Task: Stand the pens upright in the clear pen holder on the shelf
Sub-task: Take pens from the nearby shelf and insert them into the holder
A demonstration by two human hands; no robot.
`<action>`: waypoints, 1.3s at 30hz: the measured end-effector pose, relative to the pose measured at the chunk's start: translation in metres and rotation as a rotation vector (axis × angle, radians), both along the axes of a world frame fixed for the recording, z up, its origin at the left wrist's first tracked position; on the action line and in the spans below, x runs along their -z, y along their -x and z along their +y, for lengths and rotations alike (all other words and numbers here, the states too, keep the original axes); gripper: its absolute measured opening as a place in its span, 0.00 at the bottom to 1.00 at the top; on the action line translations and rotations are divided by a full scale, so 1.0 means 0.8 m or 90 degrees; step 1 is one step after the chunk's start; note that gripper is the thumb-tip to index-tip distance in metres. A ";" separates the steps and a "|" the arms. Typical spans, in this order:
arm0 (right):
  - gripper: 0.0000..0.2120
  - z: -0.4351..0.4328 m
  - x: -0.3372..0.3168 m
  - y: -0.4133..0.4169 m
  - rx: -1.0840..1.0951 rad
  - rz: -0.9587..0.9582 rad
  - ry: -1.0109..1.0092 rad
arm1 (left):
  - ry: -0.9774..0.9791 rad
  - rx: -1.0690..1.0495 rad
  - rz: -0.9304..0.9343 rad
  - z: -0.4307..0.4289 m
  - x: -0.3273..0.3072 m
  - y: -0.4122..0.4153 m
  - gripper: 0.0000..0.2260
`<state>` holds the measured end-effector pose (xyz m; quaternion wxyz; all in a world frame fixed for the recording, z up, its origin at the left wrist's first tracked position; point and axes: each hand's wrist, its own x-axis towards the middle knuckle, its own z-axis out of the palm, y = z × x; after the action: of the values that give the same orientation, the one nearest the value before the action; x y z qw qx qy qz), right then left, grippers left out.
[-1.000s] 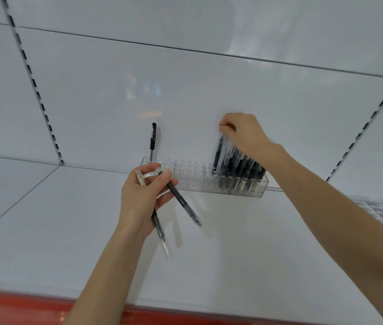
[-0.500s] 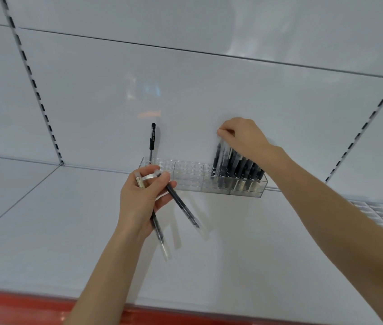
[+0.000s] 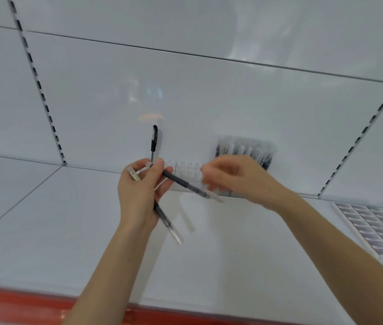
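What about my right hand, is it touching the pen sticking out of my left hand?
Cannot tell. In the head view the right hand overlaps the pen, but blur hides any contact.

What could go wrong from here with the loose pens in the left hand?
1. The left hand grips several pens splayed at different angles; pulling one out could drag another loose onto the shelf.
2. The right hand is blurred, close in front of the clear pen holder; a bump might shift it or tip the standing pens.
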<state>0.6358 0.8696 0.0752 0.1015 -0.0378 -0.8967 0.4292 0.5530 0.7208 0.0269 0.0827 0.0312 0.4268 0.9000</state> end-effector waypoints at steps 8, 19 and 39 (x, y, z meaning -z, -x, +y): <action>0.04 0.004 0.011 -0.017 0.055 0.068 0.113 | 0.071 0.002 0.051 0.004 0.000 -0.005 0.08; 0.15 0.076 -0.020 0.047 0.271 0.268 -0.071 | 0.152 0.079 -0.043 -0.002 0.004 -0.005 0.13; 0.13 0.085 -0.028 0.075 0.193 0.217 -0.275 | 0.147 0.023 0.031 -0.007 0.018 0.005 0.07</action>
<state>0.5758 0.9379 0.0979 0.3191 -0.0762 -0.9213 0.2088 0.5492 0.7151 0.0124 0.0918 0.0513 0.5288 0.8422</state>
